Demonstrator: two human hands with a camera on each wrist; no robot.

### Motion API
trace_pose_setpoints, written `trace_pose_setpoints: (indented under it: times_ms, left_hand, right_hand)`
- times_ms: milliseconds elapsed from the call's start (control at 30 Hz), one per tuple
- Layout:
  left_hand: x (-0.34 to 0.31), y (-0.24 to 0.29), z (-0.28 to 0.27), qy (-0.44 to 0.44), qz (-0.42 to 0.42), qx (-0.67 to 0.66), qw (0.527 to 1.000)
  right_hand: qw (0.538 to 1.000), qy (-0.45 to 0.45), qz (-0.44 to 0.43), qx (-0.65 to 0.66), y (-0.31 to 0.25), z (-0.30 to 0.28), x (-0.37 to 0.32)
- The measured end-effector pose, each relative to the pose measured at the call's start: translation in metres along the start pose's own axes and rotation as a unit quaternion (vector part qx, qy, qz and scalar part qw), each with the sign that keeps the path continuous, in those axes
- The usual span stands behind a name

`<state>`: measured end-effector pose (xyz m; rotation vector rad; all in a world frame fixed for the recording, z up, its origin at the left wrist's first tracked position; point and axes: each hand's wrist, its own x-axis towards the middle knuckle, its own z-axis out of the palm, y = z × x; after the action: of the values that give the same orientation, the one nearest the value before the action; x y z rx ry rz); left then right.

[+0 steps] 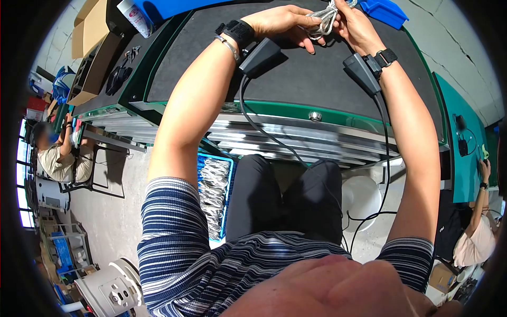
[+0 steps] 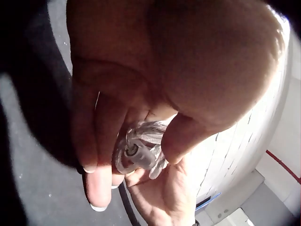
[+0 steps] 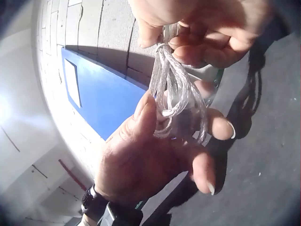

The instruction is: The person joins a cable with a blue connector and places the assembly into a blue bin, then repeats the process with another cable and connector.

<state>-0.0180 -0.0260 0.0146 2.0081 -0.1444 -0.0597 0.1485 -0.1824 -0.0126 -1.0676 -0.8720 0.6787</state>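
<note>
A coiled bundle of clear, silvery braided cable (image 1: 323, 22) is held between both hands over the dark mat of the workbench. My left hand (image 1: 280, 22) holds its loops between thumb and fingers, with the other fingers stretched out below. In the right wrist view, my right hand (image 3: 211, 33) pinches the narrow neck of the bundle (image 3: 176, 89), where a strand wraps around it. A translucent end piece (image 2: 143, 156) shows among the loops in the left wrist view. The right fingertips partly hide the neck of the bundle.
A blue crate (image 1: 230, 198) of similar bundles stands on the floor by my legs. Behind the hands lie a blue tray (image 1: 388, 13) and a large blue bin (image 1: 174, 7); a spray can (image 1: 134, 17) stands at left. Cables trail from both wrist cameras. Two other people sit nearby.
</note>
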Motion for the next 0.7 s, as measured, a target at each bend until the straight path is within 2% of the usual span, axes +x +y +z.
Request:
trace_pose_setpoints:
  times_ms: [67,400,467,533,600,667,700]
  left_hand:
    - [0.001,0.001,0.000,-0.011,-0.012,-0.058,0.998]
    - [-0.001,-0.003,-0.006,-0.046,-0.017,-0.038,0.998]
    - [0.002,-0.008,-0.005,-0.016,-0.019,0.023,0.999]
    - [0.004,-0.011,-0.008,-0.006,-0.021,0.035,0.999]
    - [0.005,-0.013,-0.009,0.003,-0.024,0.048,0.999]
    - [0.005,-0.015,-0.010,0.056,-0.006,0.128,0.990]
    - [0.005,-0.016,-0.010,0.056,-0.007,0.128,0.990]
  right_hand:
    - [1.000,-0.014,0.011,-0.005,0.002,-0.005,0.002]
    - [0.998,-0.066,0.009,0.002,0.009,-0.012,0.004]
    - [0.998,-0.068,0.005,-0.007,0.003,-0.005,0.000]
    - [0.999,-0.024,0.005,0.023,-0.009,0.019,-0.013]
    - [0.999,-0.049,0.016,0.004,-0.009,0.011,-0.011]
    - [0.997,-0.074,0.027,-0.013,-0.005,-0.004,-0.005]
    - [0.994,-0.072,0.015,-0.075,0.001,-0.014,0.002]
